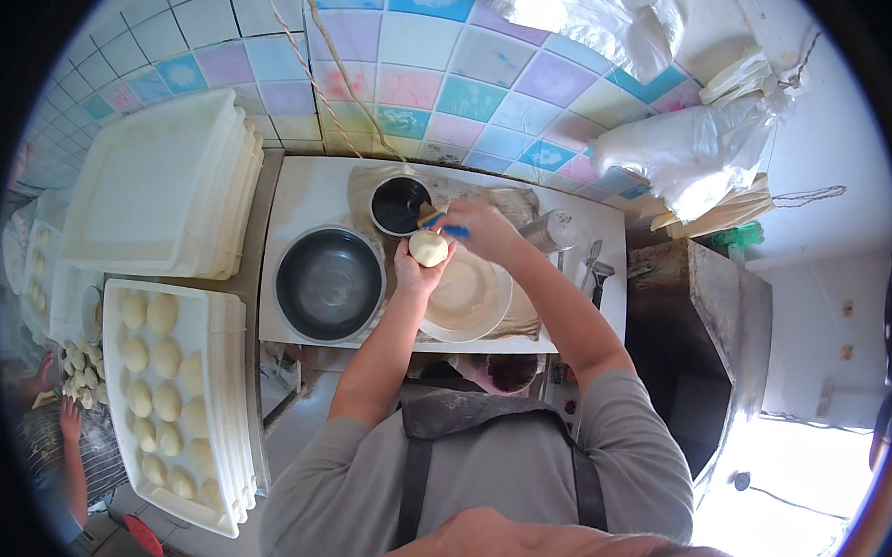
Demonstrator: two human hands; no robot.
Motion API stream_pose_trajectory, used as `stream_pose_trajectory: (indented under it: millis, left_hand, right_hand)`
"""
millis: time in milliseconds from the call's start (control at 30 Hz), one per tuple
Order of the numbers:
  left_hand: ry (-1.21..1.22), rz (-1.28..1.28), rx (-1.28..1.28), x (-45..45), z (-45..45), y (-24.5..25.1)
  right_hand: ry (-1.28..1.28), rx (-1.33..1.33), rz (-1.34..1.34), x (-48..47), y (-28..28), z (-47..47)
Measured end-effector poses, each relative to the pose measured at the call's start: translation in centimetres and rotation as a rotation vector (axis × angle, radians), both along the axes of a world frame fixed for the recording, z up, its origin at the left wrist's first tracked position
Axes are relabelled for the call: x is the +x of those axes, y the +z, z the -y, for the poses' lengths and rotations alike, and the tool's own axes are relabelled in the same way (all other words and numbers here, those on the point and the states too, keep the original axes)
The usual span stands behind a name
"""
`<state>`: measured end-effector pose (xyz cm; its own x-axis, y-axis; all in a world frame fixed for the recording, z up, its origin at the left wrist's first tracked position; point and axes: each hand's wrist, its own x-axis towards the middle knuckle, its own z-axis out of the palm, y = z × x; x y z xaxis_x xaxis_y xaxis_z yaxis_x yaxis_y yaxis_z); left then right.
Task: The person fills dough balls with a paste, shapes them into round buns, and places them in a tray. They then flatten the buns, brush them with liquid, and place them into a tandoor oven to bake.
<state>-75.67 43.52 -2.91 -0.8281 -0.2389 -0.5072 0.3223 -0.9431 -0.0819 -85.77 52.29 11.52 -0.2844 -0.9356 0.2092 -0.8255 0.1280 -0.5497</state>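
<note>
A pale round dough ball (428, 248) rests in my left hand (415, 276), the fingers cupped around its sides. My right hand (486, 234) grips a pastry brush (455, 229) with a blue handle. Its bristles are at the right rim of a small bowl of dark liquid (399, 207), just above the dough ball. Below and to the right of my left hand lies a wide shallow plate (469, 298) with a pale, dusty-looking surface. A large dark metal bowl (329, 284) stands to the left of that hand.
A shaker (551, 232) and metal utensils (596, 273) lie at the table's right. On the left, a tray of dough balls (164, 386) tops a stack beside other stacked trays (151, 187). A co-worker's hand (70, 418) is near dough pieces. A dark metal cabinet (683, 346) stands right.
</note>
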Motion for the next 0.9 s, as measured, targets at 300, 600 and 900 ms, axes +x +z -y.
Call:
stream_pose_trajectory:
  millis: [300, 600, 900]
  left_hand:
    - [-0.029, 0.040, -0.126, 0.8, -0.1, 0.1]
    - [-0.103, 0.049, -0.176, 3.1, -0.6, 0.4]
    - [-0.606, 0.341, -2.828, 0.7, -7.1, 0.0]
  right_hand:
    - [-0.070, -0.076, 0.104, 6.5, 1.4, -7.7]
    - [-0.798, -0.078, 0.562, 1.3, -0.8, -3.9]
    - [-0.363, 0.076, 0.645, -1.6, -7.0, 5.2]
